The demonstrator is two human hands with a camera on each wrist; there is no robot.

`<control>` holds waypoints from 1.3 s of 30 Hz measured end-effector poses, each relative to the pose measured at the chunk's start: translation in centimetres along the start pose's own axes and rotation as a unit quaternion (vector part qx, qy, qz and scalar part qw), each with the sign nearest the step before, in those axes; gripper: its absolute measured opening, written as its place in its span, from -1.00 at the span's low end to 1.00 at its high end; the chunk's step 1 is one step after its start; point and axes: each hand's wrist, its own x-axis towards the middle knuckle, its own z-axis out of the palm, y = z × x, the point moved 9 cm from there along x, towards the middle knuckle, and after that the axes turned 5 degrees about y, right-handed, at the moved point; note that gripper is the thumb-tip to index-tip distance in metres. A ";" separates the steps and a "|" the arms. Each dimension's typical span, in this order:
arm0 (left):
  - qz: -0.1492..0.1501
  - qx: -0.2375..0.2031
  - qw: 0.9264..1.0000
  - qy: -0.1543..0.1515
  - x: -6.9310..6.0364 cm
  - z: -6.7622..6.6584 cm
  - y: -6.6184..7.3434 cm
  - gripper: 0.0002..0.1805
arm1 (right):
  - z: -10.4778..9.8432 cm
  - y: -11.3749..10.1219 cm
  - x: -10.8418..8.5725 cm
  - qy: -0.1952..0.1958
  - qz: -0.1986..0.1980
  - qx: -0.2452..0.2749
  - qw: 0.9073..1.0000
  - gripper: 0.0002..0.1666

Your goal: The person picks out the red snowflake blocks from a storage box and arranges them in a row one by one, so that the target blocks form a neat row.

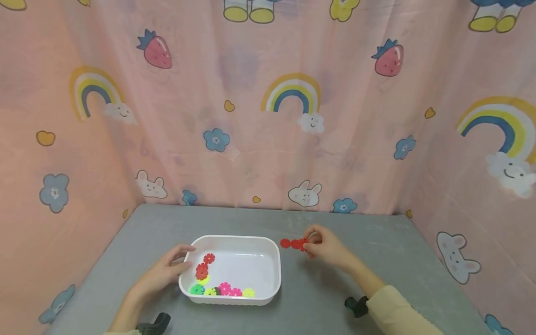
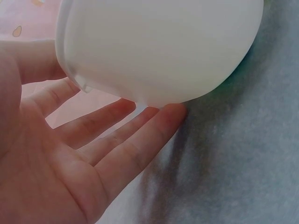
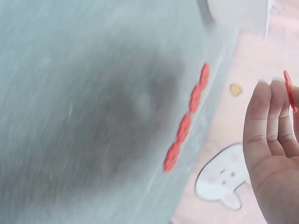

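In the head view my left hand [image 1: 170, 265] is at the left end of a white plastic tray [image 1: 234, 239]. The thumb goes over the rim, and other fingers lie along the outer wall [image 2: 163, 51] in the left wrist view. My right hand [image 1: 328, 246] is raised right of the tray and pinches a red flower-shaped disc [image 3: 288, 91] between thumb and finger. On the table by that hand lies a row of joined red discs [image 3: 183, 128]; in the head view the hand partly covers this row [image 1: 285, 243].
Inside the tray, red discs [image 1: 202, 271] lie at the left. Green [image 1: 197, 289], pink [image 1: 224, 288] and yellow discs [image 1: 249, 292] lie along its near side. The grey table [image 1: 356, 228] ends at a pink patterned curtain [image 1: 251, 172] at the back and sides.
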 end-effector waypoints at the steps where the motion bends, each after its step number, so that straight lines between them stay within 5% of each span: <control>1: 0.000 -0.001 1.000 0.000 0.0 0.0 0.0 -0.43 | -0.4 0.3 0.0 0.003 0.002 -0.003 1.000 -0.80; 26: 0.002 -0.004 1.000 0.001 0.0 -0.1 0.0 -0.44 | -5.6 8.7 1.4 0.102 0.093 -0.030 0.990 -0.80; 39: 0.000 0.001 1.000 -0.004 0.2 -0.1 -0.2 -0.42 | -5.9 8.8 1.3 0.122 0.109 -0.112 0.980 -0.80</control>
